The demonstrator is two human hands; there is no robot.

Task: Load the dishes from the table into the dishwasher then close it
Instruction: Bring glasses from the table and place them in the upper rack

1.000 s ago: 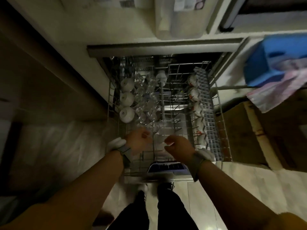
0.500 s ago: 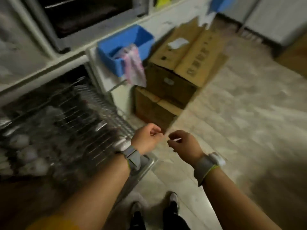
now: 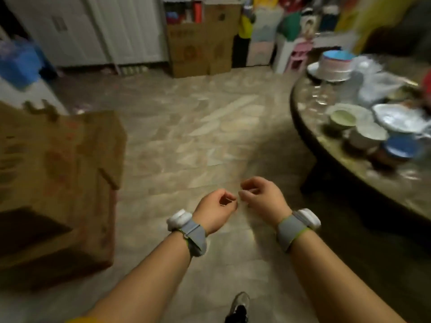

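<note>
A round table stands at the right with dishes on it: a pale green bowl, a white bowl, a blue bowl, a white plate and a stack of bowls further back. My left hand and my right hand hang side by side over the floor, left of the table, fingers loosely curled and holding nothing. The dishwasher is out of view.
A large cardboard box stands on the floor at the left. More boxes and clutter line the far wall beside white cupboard doors. Tiled floor lies between the box and the table. A blue bin sits far left.
The view has swung right, from the open dishwasher rack across the boxes to the table. Both hands stay empty and close together in front of me.
</note>
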